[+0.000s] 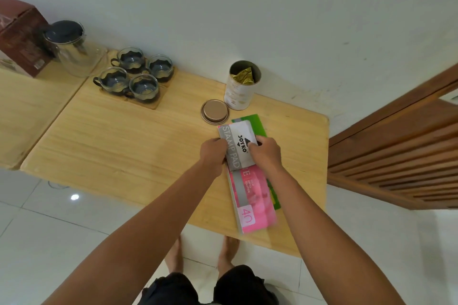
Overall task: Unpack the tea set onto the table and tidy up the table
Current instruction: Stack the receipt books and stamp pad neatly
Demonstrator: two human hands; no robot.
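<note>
A grey and white stamp pad box (236,142) lies on top of a pink book (252,198), which lies on a green sheet (255,121) on the wooden table (124,146). My left hand (213,153) grips the box's left edge. My right hand (266,153) grips its right edge. Several glass cups (135,74) with dark holders stand on a wooden tray (151,105) at the back. A glass teapot (71,49) with a black lid stands at the back left.
An open tea tin (241,85) with a gold pouch inside stands near the wall, its round lid (215,111) lying beside it. A brown carton (21,39) sits at the far left. A slatted wooden door (396,156) stands to the right. My bare feet (200,252) are below the table edge.
</note>
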